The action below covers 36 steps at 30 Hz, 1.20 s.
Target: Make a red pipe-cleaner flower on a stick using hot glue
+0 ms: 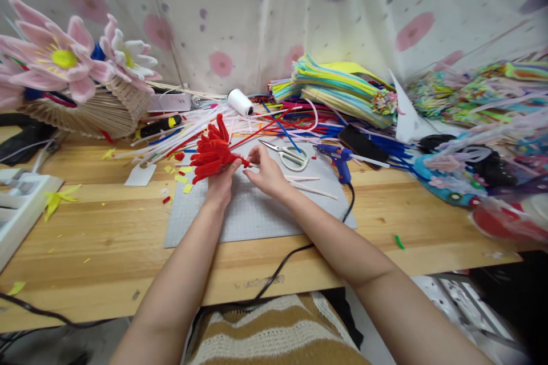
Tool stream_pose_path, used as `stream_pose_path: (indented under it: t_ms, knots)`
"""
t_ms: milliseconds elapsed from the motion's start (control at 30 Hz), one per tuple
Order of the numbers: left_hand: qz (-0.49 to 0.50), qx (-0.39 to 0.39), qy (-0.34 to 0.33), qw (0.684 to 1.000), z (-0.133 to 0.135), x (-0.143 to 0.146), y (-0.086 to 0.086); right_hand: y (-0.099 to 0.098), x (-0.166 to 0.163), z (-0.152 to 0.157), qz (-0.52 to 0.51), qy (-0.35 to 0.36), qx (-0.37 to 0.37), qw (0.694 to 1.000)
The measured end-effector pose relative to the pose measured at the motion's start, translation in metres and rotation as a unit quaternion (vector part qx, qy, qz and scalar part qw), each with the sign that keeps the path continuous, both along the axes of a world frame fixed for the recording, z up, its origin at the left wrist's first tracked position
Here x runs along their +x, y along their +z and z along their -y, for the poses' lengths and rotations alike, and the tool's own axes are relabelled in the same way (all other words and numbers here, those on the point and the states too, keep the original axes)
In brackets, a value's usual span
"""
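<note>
A red pipe-cleaner flower (210, 151) with many looped petals is held over the grey cutting mat (257, 222), its head tilted to the left. My left hand (222, 182) is closed round the flower near its base, partly hidden behind the petals. The fingers of my right hand (266, 171) pinch the narrow stem end just right of the petals. White-handled scissors (293, 158) lie on the mat beyond my right hand. To their right rests a blue hot glue gun (336, 157) with a glue stick in its back.
Bundles of coloured pipe cleaners (342, 91) pile along the back. A white thread spool (240, 102) lies among them. Pink fuzzy flowers (64, 57) stand at left, near a white power strip (25, 205). A black cord (282, 265) crosses the table's front edge. A dark phone (363, 146) lies behind the glue gun.
</note>
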<state>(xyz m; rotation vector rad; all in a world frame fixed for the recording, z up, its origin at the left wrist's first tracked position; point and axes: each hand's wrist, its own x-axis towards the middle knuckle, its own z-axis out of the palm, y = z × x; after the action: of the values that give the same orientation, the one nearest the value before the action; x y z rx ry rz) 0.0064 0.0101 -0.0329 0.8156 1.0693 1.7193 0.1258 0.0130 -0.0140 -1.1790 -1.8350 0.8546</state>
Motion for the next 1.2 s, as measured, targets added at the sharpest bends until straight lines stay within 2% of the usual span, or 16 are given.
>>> stream_pose_path:
  t_ms: [133, 200, 400, 500, 600, 900, 1067, 1200]
  knots:
    - [-0.014, -0.003, 0.009, 1.0, 0.001, 0.001, 0.002, 0.001, -0.002, 0.0, -0.013, 0.058, -0.035, 0.998]
    - [-0.012, -0.001, 0.006, 1.0, 0.001, 0.001, 0.001, 0.002, -0.003, 0.0, 0.0, 0.058, -0.025, 0.998]
    - [0.029, 0.0, -0.007, 1.0, 0.0, 0.004, -0.001, -0.002, -0.004, -0.003, 0.075, -0.005, 0.088, 0.993]
    - [0.059, -0.009, -0.009, 0.998, -0.001, 0.004, 0.0, -0.006, -0.003, -0.005, 0.073, -0.002, 0.133, 0.988]
    - [0.079, -0.021, -0.008, 0.997, -0.002, 0.003, 0.001, -0.008, -0.001, -0.006, 0.057, 0.008, 0.142, 0.988]
    - [0.093, -0.01, -0.024, 0.995, -0.002, 0.001, 0.002, 0.0, 0.001, -0.005, -0.037, -0.015, 0.062, 0.997]
    - [0.094, -0.004, -0.026, 0.995, -0.001, 0.0, 0.006, 0.003, -0.004, -0.008, -0.137, -0.004, -0.033, 0.99]
    - [0.092, -0.001, -0.04, 0.995, 0.0, -0.001, 0.007, 0.007, -0.004, -0.013, -0.231, 0.021, -0.149, 0.961]
